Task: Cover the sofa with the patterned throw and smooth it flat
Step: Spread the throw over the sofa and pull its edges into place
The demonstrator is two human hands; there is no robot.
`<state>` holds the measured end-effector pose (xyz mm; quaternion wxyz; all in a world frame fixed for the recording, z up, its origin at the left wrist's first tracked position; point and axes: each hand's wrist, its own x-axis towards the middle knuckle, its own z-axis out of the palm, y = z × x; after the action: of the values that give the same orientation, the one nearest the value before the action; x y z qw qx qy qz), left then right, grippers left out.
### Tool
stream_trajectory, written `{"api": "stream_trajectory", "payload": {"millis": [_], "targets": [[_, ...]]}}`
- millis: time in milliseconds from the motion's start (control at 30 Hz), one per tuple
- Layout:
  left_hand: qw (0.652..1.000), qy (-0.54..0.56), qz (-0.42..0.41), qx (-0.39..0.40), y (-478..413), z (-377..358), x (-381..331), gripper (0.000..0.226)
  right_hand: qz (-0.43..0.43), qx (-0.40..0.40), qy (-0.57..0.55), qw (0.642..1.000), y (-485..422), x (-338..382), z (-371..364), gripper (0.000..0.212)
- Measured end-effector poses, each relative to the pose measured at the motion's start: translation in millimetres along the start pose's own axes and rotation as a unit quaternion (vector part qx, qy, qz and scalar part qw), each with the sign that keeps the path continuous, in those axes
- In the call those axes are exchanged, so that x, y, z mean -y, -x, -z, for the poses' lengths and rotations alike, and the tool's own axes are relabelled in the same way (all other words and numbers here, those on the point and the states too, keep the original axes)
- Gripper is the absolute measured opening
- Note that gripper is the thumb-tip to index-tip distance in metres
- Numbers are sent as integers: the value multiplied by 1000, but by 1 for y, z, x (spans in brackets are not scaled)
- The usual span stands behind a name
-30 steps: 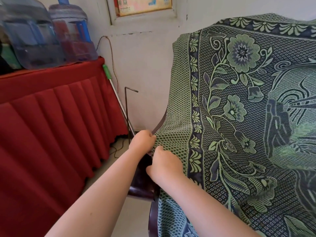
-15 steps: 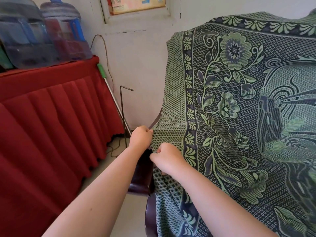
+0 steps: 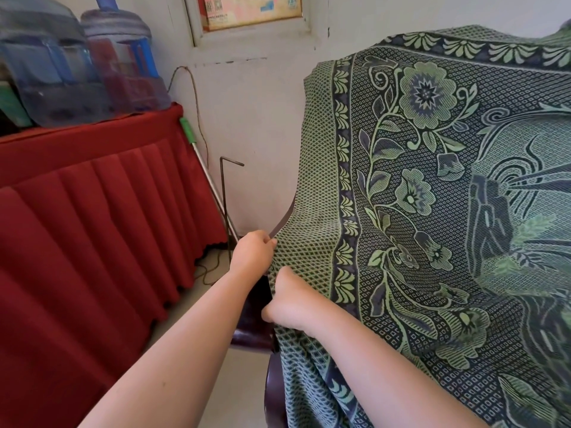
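The green and dark blue patterned throw (image 3: 432,186) with flowers and a leaf border drapes over the sofa back and seat on the right. Only the sofa's dark wooden armrest (image 3: 256,322) shows at the throw's left edge. My left hand (image 3: 251,251) pinches the throw's left edge above the armrest. Just below and to the right, my right hand (image 3: 289,299) is closed on the same edge. Folds run across the throw near the seat on the right.
A table with a red pleated skirt (image 3: 92,227) stands on the left, with two large water bottles (image 3: 86,60) on top. A green-handled pole (image 3: 200,168) and a thin metal rod (image 3: 224,205) lean in the narrow gap by the white wall. A cable lies on the floor.
Both hands keep their hold on the throw's left edge and have stayed by the armrest. My view has shifted a little, so the throw's edge sits slightly further left in view.
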<state>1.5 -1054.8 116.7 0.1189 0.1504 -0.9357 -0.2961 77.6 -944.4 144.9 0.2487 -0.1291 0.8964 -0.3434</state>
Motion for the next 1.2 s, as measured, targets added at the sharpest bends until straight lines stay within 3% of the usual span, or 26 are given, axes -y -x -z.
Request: {"api": "stream_trajectory", "payload": {"millis": [100,267,367,467,633,833,967,1100,1200], "targets": [[1000,-3,-6,-9,-2,0,1,23,14,16,59,998,2,1,-2,83],[1000,-15,-12,-18,-1,0,3,25,21,-18,142,989,4,1,-5,48],[1000,-15,-16,-22,0,0,3,26,-11,-31,178,984,5,-1,-5,44],[1000,-12,-17,-23,2,0,0,27,12,-40,192,980,6,0,-6,38],[1000,-2,-7,-26,5,0,-1,25,53,-63,109,991,7,2,-10,34],[1000,-10,8,-11,6,-1,-3,25,30,-33,-84,995,3,9,-19,50],[999,-28,2,21,14,5,-2,24,52,-73,-101,991,-2,7,-32,32],[996,-77,-25,31,22,10,2,19,-8,-93,-232,968,-5,9,-41,10],[993,-111,-29,5,24,10,7,21,37,-72,-154,985,-4,4,-41,10]]}}
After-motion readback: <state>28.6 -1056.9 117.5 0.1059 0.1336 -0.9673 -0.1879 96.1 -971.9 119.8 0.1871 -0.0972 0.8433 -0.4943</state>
